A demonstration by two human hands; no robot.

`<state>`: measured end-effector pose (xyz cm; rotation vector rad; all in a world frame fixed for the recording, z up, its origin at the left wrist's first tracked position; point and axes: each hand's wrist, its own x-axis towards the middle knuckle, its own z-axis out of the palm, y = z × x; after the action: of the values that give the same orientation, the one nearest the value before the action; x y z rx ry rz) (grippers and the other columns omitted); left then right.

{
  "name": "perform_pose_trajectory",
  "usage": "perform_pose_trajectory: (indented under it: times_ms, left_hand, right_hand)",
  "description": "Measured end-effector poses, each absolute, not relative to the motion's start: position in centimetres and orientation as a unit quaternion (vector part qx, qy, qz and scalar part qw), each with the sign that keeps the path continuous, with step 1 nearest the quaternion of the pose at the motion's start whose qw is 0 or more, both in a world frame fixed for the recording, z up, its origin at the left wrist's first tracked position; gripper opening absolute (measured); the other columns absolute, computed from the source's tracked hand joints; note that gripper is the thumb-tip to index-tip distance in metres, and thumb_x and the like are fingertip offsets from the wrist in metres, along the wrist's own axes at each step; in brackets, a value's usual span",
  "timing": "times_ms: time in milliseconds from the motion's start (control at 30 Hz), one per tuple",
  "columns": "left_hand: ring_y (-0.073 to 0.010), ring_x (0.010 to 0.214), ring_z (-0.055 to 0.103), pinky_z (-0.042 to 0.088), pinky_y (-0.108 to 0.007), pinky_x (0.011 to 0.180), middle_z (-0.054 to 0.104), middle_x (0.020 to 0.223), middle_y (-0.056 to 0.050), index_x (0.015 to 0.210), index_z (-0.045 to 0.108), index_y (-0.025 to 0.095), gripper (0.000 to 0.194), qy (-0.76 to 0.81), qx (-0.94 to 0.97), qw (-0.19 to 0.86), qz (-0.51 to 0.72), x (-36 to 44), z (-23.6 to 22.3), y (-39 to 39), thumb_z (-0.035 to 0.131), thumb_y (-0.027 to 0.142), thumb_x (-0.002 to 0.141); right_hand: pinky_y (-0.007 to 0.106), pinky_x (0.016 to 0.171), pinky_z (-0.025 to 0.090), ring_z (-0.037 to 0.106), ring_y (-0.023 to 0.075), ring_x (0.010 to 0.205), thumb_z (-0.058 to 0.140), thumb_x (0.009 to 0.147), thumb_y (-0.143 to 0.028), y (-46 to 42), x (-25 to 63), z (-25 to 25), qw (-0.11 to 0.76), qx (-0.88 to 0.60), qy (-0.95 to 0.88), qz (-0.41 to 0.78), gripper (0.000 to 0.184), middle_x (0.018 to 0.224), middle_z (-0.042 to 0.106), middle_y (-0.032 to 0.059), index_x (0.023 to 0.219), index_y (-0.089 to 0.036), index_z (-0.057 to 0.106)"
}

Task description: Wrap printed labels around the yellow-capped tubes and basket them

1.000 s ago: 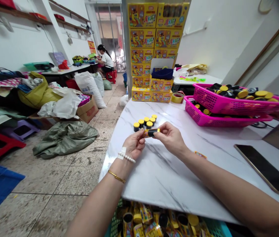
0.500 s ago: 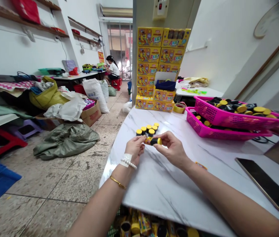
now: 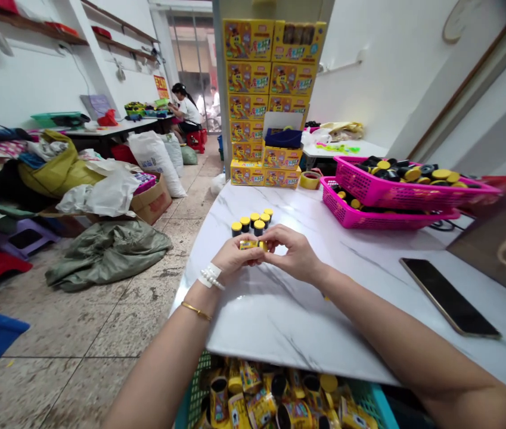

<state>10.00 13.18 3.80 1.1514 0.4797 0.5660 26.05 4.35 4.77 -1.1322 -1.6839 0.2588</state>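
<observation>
Between the fingertips of both hands is a small canister with a yellow printed wrap and a yellow cap end, lying sideways above the table. My left hand, with a pearl bracelet and a white patch at the wrist, is closed around its body. The thumb and fingers of my right hand pinch its capped end, partly hiding it. Just behind them, several black canisters with yellow caps stand upright in a group on the white marbled table.
Pink baskets of canisters are stacked at the right. A phone lies on the table near a brown bag. Yellow boxes rise at the back. Below the edge, a green basket holds wrapped canisters. A person sits far off.
My view has shifted right and down, showing more of the green basket. The canister's black side was facing out before; now its yellow wrap shows and my hands are closer together.
</observation>
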Motion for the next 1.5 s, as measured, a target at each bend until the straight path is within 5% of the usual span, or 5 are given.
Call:
perform_pose_trajectory:
  times_ms: [133,567,767,1200,1500]
  left_hand:
    - [-0.0116,0.057,0.061,0.043,-0.022,0.052,0.07,0.081,-0.007,0.102,0.071,0.014,0.064,0.269,0.5,0.785,0.248,9.7,4.0,13.4,0.088,0.056,0.058]
    - [-0.0132,0.07,0.063,0.048,-0.026,0.07,0.072,0.082,-0.004,0.095,0.074,0.014,0.043,0.206,0.631,0.692,0.284,11.2,3.2,11.8,0.089,0.04,0.063]
    - [-0.0124,0.057,0.059,0.043,-0.024,0.053,0.068,0.073,-0.004,0.106,0.066,0.012,0.054,0.258,0.639,0.688,0.226,10.9,3.3,12.1,0.077,0.053,0.073]
    - [-0.0178,0.085,0.063,0.049,-0.03,0.08,0.071,0.094,-0.007,0.101,0.069,0.015,0.027,0.162,0.776,0.521,0.317,10.7,3.7,11.4,0.069,0.034,0.083]
    - [-0.0089,0.054,0.048,0.038,-0.021,0.051,0.054,0.065,0.003,0.094,0.062,0.014,0.045,0.196,0.693,0.641,0.267,10.9,2.3,11.6,0.066,0.057,0.082]
  right_hand:
    - [0.03,0.065,0.056,0.061,0.0138,0.072,0.075,0.079,-0.023,4.2,26.6,4.3,0.523,-0.491,-0.692,0.085,0.023,0.091,0.066,0.004,0.101,-0.021,0.069]
    - [0.031,0.073,0.064,0.07,0.0147,0.077,0.074,0.08,-0.023,0.8,26.7,2.9,0.564,-0.528,-0.624,0.118,0.017,0.088,0.07,0.004,0.096,-0.018,0.07]
    - [0.03,0.071,0.064,0.069,0.0138,0.075,0.068,0.081,-0.018,1.2,27.0,2.4,0.532,-0.532,-0.656,0.057,0.018,0.088,0.07,0.0037,0.098,-0.018,0.069]
    - [0.036,0.075,0.065,0.074,0.018,0.074,0.091,0.059,-0.031,0.9,26.2,3.0,0.618,-0.531,-0.426,0.393,0.04,0.082,0.077,0.0039,0.089,-0.017,0.07]
    - [0.037,0.078,0.063,0.071,0.0175,0.078,0.08,0.072,-0.028,0.5,26.0,2.4,0.596,-0.551,-0.558,0.175,0.022,0.088,0.072,0.0035,0.09,-0.021,0.069]
